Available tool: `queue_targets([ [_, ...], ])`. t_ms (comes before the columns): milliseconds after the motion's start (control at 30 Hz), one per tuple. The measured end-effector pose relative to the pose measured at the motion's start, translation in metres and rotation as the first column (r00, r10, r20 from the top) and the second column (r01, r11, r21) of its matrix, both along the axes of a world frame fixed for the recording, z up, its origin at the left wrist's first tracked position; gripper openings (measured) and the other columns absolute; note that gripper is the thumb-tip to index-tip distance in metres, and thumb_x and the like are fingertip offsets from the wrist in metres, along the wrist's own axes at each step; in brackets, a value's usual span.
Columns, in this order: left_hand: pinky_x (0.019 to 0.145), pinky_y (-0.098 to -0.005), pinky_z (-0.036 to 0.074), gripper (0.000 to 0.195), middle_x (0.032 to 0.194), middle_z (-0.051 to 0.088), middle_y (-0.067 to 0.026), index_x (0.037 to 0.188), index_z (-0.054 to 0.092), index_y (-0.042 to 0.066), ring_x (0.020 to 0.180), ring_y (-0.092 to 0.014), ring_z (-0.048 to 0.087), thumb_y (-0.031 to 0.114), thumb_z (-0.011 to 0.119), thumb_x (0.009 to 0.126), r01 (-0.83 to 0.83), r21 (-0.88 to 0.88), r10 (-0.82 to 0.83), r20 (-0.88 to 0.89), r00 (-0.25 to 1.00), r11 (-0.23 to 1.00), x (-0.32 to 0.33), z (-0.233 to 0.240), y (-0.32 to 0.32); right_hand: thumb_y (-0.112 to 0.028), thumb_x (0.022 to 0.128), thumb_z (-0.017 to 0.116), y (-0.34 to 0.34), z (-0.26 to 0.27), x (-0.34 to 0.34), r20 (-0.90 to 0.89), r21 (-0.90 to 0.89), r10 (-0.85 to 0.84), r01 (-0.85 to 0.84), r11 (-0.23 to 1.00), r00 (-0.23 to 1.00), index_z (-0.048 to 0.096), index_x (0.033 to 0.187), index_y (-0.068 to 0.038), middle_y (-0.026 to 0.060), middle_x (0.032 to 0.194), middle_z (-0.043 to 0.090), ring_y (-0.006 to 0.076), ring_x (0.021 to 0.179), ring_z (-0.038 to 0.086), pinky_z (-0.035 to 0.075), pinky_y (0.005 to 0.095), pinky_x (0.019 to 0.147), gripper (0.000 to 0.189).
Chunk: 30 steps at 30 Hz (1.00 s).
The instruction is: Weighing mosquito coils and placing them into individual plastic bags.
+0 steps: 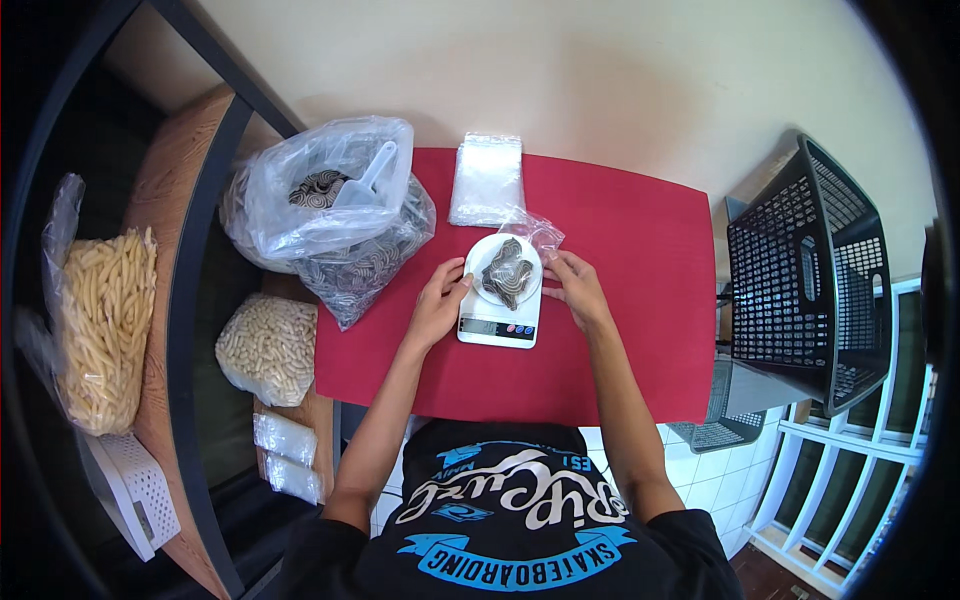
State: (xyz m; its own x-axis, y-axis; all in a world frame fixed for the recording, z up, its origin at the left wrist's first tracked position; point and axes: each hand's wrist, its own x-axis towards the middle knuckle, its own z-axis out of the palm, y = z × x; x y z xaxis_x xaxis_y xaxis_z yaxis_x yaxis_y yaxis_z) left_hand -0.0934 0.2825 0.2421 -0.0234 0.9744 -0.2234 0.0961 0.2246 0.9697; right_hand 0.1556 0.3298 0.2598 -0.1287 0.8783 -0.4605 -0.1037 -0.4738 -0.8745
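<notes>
A white digital kitchen scale (498, 330) lies on the red tabletop, its display lit. On its round plate rests a small clear plastic bag of dark spiral-patterned snack pieces (508, 274), the bag's loose top spreading to the upper right. My left hand (442, 300) is at the scale's left edge, thumb and fingers near the plate. My right hand (576, 289) is on the other side, its fingertips at the loose plastic; whether they pinch it is unclear. Behind the scale lies a stack of clear plastic bags (487, 180).
A large open bag of spiral snacks (360, 262) holds a clear scoop (367, 180) at the back left. Shelves at left carry bagged yellow snacks (109, 322), bagged pale snacks (270, 345) and a white basket (142, 487). A black plastic basket (817, 277) stands right of the red table (637, 360).
</notes>
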Motion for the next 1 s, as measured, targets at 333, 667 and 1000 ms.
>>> queue_targets([
  [333,0.086,-0.0326,0.054,0.039,0.121,0.064,-0.0174,0.134,0.05,-0.002,0.105,-0.021,0.065,0.019,0.056,0.102,0.01,-0.069,-0.005,0.06,0.998,0.998,-0.013,0.009,-0.015,-0.028,0.102,0.057,0.003,-0.016,0.007,-0.062,-0.011,-0.029,0.028,1.0,0.998,0.055,0.128,0.006,0.0154,0.119,0.064,0.0252,0.113,0.062,0.054,0.0404,0.092,0.043],
  [667,0.084,-0.0337,0.057,0.039,0.12,0.064,-0.0179,0.133,0.049,-0.002,0.103,-0.022,0.067,0.02,0.056,0.102,0.035,-0.082,-0.031,0.054,0.998,0.996,-0.014,0.007,-0.019,-0.022,0.099,0.061,-0.004,-0.016,0.003,0.023,0.005,-0.087,0.087,0.996,0.996,0.065,0.106,0.001,0.0103,0.104,0.067,0.0188,0.097,0.065,0.056,0.0343,0.079,0.025],
  [1000,0.083,-0.0338,0.054,0.05,0.14,0.055,-0.0201,0.141,0.044,0.0,0.097,-0.02,0.066,0.023,0.06,0.1,0.057,0.057,-0.044,-0.203,0.978,0.997,0.001,0.006,-0.004,-0.015,0.094,0.065,0.0,-0.019,-0.002,-0.088,-0.096,-0.21,0.201,0.975,0.974,0.063,0.101,-0.003,0.0037,0.083,0.061,0.0104,0.064,0.057,0.047,0.0236,0.054,0.015],
])
